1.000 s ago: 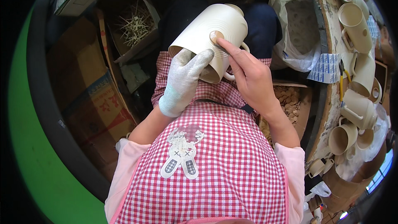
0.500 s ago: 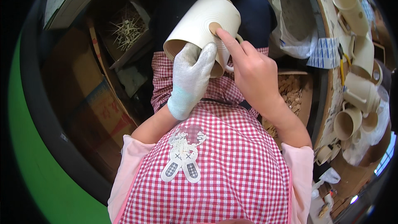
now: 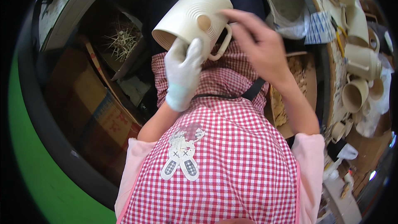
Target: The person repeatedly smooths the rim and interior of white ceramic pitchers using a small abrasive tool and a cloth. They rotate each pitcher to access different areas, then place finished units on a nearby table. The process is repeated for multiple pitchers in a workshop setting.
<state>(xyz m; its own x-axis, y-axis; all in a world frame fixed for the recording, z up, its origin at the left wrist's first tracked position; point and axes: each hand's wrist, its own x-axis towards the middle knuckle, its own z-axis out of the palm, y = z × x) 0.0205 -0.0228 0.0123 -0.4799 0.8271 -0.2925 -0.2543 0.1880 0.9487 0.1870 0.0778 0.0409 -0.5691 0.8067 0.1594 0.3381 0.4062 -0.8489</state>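
Observation:
A cream plastic jug body (image 3: 182, 18) with a loop handle and ridged rings on its side lies tilted above my lap. My left hand (image 3: 182, 66), in a white glove with a pale green cuff, grips it by its open rim, thumb outside and fingers partly hidden within. On the ringed side sits a round tan disc (image 3: 204, 23). My bare right hand (image 3: 261, 47) is just right of the jug, near the handle, slightly blurred. Its fingers are stretched and apart, with nothing seen in them.
On the right bench, several similar cream jugs (image 3: 360, 62) stand and lie by a blue-and-white printed sheet (image 3: 320, 28) and a yellow-handled tool (image 3: 340, 37). A box of tan pieces (image 3: 286, 95) is beside my right forearm. Thin pale sticks (image 3: 122, 39) fill a box at left.
My right index finger has come off the tan disc, and that hand has moved up and right. The jug has shifted slightly left and up in view, its handle now showing more.

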